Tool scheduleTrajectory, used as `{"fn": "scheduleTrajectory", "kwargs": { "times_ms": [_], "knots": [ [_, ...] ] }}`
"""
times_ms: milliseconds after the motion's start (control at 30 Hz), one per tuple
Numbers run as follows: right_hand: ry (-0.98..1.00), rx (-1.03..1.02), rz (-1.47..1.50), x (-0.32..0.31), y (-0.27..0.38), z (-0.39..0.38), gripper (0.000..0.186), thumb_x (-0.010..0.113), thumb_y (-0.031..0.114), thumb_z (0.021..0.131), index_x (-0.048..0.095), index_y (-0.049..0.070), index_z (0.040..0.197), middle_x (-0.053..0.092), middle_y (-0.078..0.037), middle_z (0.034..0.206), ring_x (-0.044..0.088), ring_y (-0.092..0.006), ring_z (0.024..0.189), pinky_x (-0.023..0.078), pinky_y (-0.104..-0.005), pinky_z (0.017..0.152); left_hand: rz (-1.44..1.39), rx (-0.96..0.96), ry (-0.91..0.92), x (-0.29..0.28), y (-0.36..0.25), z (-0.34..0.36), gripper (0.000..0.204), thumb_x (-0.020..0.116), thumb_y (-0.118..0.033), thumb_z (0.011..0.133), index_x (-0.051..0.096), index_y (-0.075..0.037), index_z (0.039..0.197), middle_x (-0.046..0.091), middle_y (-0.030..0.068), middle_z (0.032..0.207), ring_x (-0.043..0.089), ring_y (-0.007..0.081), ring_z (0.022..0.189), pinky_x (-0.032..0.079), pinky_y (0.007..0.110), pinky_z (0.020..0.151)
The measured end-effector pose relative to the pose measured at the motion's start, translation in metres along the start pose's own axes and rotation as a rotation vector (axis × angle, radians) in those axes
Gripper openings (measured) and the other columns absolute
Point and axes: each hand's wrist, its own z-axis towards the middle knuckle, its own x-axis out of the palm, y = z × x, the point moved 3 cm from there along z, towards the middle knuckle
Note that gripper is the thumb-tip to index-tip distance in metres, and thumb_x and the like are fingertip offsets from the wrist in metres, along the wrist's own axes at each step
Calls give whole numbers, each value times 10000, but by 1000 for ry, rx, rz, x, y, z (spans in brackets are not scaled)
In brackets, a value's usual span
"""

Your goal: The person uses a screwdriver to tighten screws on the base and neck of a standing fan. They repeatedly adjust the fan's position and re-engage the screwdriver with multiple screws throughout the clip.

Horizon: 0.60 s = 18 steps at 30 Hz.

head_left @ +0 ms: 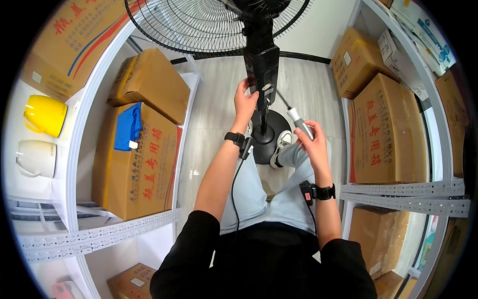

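Note:
A black standing fan (262,60) rises in front of me, its round base (266,149) on the floor between my feet. My left hand (245,105) grips the left side of the fan's black housing, thumb on the front and fingers round the edge. In my right hand (314,147) is a screwdriver (301,123) with a grey and white handle, the fingers closed round the handle's end. Its dark shaft points up and left toward the housing's right side; whether the tip touches cannot be made out. A shiny metal-like part shows on the housing near it.
White metal shelves flank me, holding cardboard boxes on the left (149,159) and right (383,134). A blue cloth (128,127) lies on a left box. Yellow (46,115) and white (37,158) mugs stand further left. The fan's wire cage (194,25) spreads overhead. Cables hang from both wristbands.

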Motion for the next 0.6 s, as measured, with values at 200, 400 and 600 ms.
{"fn": "scheduleTrajectory", "kwargs": {
  "times_ms": [200, 400, 600],
  "knots": [
    [-7, 74, -121, 12, -46, 19, 319, 723, 175, 817, 567, 38, 1058, 616, -21, 753, 589, -80, 608, 414, -225, 528, -138, -399, -115, -7, 58, -19, 471, 602, -6, 822, 413, 35, 1252, 512, 174, 1191, 551, 237, 1061, 555, 354, 804],
    [-2, 202, -124, 11, -99, 31, 310, 710, 162, 821, 563, 38, 1064, 640, -36, 780, 573, -69, 586, 394, -211, 505, -357, -743, -23, -13, 107, -30, 392, 531, -15, 848, 389, 50, 1207, 515, 163, 1084, 578, 267, 950, 577, 398, 782],
    [5, 92, 3, 11, -95, 27, 263, 666, 122, 848, 551, 41, 1070, 673, -56, 842, 543, -56, 581, 379, -198, 489, -566, -820, 30, -9, 108, -30, 515, 507, -3, 842, 293, 14, 1310, 520, 189, 1102, 600, 318, 961, 571, 450, 794]
  ]
}}
